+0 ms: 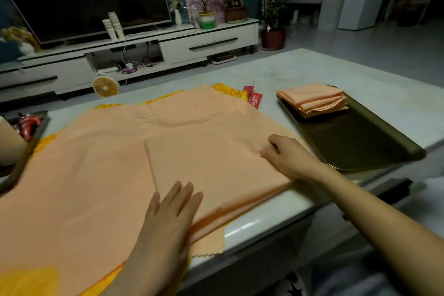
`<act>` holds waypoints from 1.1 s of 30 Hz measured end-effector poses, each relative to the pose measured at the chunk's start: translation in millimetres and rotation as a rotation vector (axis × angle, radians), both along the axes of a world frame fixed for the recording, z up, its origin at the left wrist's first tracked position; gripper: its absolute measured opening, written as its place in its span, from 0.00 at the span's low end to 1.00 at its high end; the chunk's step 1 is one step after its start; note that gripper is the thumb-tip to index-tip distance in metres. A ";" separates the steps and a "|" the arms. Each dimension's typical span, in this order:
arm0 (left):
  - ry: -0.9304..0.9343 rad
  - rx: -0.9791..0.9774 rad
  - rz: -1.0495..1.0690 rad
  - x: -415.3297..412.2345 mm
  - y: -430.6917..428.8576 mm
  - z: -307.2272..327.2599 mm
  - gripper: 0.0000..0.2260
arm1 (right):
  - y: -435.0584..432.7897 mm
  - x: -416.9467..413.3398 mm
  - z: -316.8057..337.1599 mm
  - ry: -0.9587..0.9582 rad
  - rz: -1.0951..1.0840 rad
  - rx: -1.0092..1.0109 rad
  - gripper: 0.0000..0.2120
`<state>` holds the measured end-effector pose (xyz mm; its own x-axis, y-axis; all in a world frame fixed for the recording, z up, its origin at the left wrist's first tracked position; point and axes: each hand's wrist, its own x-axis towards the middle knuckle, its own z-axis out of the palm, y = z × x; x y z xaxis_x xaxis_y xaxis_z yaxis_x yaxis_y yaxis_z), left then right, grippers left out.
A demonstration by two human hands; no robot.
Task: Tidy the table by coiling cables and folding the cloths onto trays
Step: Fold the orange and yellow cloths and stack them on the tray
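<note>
So the dark tray sits at the right end of the marble table, and I'll place everything off that. On the tray's far end there's a neat stack of folded peach cloths, one corner sticking out a bit over the far rim.

Just left of the tray a big peach cloth is spread across the table. The part nearest the tray is doubled over on itself, with the fold edge running as a straight crease further left. The right hand is on that doubled part, close to the tray's left rim, fingers curled and pinching a bit of the fabric. The left hand is further from the tray, lying flat with fingers straight, pressing the doubled layer down near the table's front edge (not gripping anything, just palm on cloth).

Under the peach cloth there's a yellow cloth peeking out on the far side, and a small scalloped corner shows at the front edge. A red packet with printed characters lies between the far corner of the peach cloth and the tray. Way across from the tray, at the left end of the table, is a second tray with something red and shiny in it, too blurry to say what.
</note>
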<state>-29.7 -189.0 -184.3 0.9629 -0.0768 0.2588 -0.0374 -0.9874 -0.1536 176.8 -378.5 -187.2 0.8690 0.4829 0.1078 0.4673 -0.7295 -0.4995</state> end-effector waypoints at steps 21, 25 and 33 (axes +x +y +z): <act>0.407 0.198 0.184 -2.1 9.5 3.3 0.17 | 26.4 -22.2 -9.8 -0.156 -0.072 -0.176 0.13; 0.469 0.196 0.152 -7.3 10.6 -3.9 0.23 | 25.7 -30.4 -5.2 -0.148 -0.065 -0.219 0.12; 0.151 -0.049 0.115 -40.8 11.8 -0.6 0.31 | 32.5 -48.5 6.5 -0.274 -0.087 -0.217 0.14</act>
